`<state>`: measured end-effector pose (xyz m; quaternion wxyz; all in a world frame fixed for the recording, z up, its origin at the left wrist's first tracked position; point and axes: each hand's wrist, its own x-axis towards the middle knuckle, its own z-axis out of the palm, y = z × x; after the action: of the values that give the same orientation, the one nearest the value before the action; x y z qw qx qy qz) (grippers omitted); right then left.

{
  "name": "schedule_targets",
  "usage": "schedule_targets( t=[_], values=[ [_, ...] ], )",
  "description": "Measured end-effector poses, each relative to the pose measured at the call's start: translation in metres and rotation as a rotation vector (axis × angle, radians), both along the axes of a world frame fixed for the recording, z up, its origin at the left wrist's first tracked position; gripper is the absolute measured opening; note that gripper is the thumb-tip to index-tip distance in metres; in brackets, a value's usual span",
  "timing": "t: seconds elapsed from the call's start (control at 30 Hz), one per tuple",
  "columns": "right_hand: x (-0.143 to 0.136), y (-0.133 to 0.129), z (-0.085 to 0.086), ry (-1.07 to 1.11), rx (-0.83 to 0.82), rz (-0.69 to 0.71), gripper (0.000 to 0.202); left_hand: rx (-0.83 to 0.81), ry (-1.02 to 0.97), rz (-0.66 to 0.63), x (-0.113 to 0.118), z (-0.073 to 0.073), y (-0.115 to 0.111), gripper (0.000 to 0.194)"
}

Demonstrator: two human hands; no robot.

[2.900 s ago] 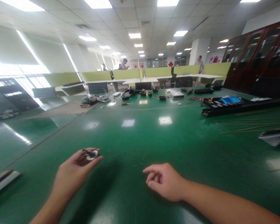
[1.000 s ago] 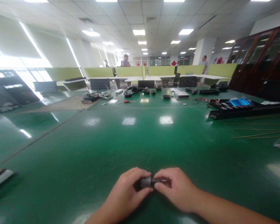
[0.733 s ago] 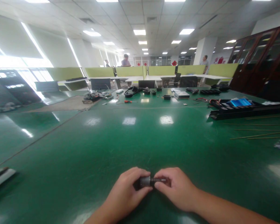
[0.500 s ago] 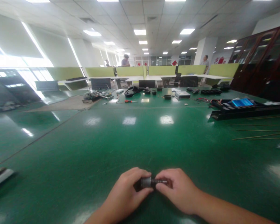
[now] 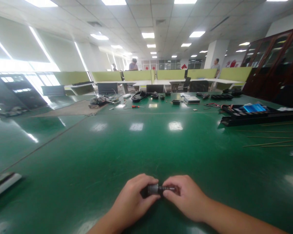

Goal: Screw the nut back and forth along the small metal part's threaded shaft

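Low in the head view, both hands meet over the green tabletop point(image 5: 146, 149). My left hand point(image 5: 135, 198) is closed round a small grey cylinder point(image 5: 153, 189) with a dark end, thumb below and fingers above. A thin dark ribbed shaft point(image 5: 167, 188) sticks out of the cylinder to the right, and the two lie in one line, roughly level. My right hand point(image 5: 184, 195) pinches this shaft between thumb and fingers, close to the cylinder. Its curled fingers hide part of the shaft's far end. I cannot make out exactly what kind of part this is.
An orange-handled screwdriver point(image 5: 136, 106) lies farther back, near several small black parts. A long black tray point(image 5: 258, 118) and thin brass-coloured rods point(image 5: 271, 137) are at the right. A white-edged object point(image 5: 6, 185) sits at the left edge. People stand beyond green partitions point(image 5: 171, 74).
My view has shifted slightly, so the room and table things appear a little farther right. Both hands keep the same hold on the grey cylinder and its shaft.
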<state>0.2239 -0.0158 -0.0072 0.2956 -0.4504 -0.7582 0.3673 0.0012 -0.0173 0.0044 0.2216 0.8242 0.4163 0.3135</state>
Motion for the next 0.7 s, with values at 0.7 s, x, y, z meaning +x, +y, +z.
schedule_targets(
  t=[0.7],
  values=[
    [0.0010,-0.0009,0.0000,0.033,-0.008,-0.004,0.012,-0.010,0.007,0.004,0.0002,0.0057,-0.0001,0.025]
  ],
)
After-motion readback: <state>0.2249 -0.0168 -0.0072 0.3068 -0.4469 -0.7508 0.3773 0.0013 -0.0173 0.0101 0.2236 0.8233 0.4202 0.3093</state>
